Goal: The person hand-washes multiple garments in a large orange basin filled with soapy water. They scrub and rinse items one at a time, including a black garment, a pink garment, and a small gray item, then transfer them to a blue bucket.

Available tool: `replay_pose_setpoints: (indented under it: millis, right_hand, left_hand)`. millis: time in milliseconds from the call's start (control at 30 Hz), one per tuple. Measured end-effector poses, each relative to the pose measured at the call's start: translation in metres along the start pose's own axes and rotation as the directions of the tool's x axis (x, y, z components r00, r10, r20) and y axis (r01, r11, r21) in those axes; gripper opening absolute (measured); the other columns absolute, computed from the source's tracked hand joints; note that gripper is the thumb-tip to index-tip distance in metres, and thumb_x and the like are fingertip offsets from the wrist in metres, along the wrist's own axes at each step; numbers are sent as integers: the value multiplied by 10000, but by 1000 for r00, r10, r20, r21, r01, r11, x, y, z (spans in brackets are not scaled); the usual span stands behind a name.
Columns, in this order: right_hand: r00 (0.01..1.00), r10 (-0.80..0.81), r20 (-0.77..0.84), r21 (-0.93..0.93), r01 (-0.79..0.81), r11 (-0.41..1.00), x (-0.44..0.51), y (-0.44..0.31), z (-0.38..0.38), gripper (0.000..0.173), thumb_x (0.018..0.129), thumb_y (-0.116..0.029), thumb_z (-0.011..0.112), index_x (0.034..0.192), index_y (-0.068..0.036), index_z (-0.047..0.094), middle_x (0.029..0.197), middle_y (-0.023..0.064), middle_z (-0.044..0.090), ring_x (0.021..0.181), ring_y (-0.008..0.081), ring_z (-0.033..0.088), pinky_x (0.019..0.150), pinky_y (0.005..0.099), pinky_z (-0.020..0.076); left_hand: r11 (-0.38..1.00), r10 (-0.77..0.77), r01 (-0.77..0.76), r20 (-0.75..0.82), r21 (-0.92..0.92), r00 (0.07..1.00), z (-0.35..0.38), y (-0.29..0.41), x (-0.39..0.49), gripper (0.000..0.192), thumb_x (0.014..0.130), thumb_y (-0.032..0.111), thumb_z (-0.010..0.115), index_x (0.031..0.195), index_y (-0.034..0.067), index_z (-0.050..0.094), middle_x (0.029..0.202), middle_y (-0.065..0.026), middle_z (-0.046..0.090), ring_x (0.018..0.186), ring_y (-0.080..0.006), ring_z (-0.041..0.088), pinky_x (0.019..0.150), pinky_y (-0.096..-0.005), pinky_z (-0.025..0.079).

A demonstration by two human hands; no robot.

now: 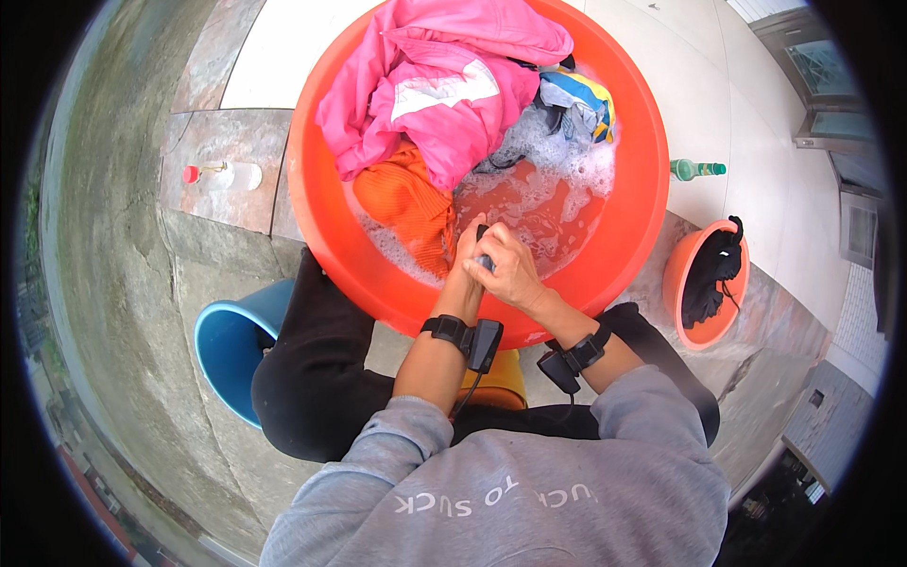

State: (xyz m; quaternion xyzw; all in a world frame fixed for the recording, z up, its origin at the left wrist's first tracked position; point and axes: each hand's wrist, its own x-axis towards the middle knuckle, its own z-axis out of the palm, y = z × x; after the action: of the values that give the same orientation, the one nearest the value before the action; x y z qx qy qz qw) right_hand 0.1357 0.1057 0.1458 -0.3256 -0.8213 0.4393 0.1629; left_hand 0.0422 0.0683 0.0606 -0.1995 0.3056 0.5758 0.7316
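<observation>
A large red plastic basin (pixel 631 220) of soapy water stands before me. Over its near part, my left hand (pixel 469 251) and my right hand (pixel 511 266) are pressed together around a small dark cloth item (pixel 486 261), mostly hidden by the fingers. An orange ribbed knit garment (pixel 407 198) lies in the suds just left of my hands. A pink jacket with a white patch (pixel 453 88) is heaped at the basin's far side, partly over the rim. Right of it, a blue, yellow and grey cloth (pixel 581 103) sits in the foam.
A blue bucket (pixel 230 354) lies tilted by my left leg. An orange basin (pixel 730 312) with black clothing (pixel 705 280) stands at the right. A clear bottle with a red cap (pixel 241 176) is at the left, a green bottle (pixel 687 169) beside the large basin's right rim.
</observation>
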Motion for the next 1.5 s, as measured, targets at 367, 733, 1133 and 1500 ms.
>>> replay_pose_setpoints:
  millis: [367,733,1133,1500]
  right_hand:
    - [790,353,-501,-19,-418,908,8,13,6,187,780,-143,625,691,-12,526,789,207,614,692,405,603,600,470,480]
    - [662,633,-401,-20,-697,717,-10,112,-2,420,812,-455,643,854,-38,672,848,208,678,826,381,656,744,482,496]
    - [489,806,-333,104,-831,547,-16,139,16,461,764,-385,682,1135,-113,656,1253,252,520,1148,423,507,916,454,459]
    - [995,90,-51,231,-76,970,-10,28,65,254,751,-99,637,999,-43,647,1033,155,562,970,379,587,791,442,485]
  left_hand:
    - [933,-3,127,-347,335,938,9,-15,-6,306,964,386,478,777,155,546,605,0,507,516,-178,479,478,-359,379]
    - [959,95,52,-486,280,869,-31,5,2,286,973,393,514,910,120,570,718,-23,593,533,-153,542,422,-275,441]
    - [964,109,55,-575,260,811,-95,-13,22,141,983,183,506,1012,51,545,810,-90,566,564,-170,494,402,-261,389]
    - [992,90,-56,-340,109,936,-60,6,21,335,994,374,452,1070,75,582,932,-82,639,773,-214,622,606,-332,505]
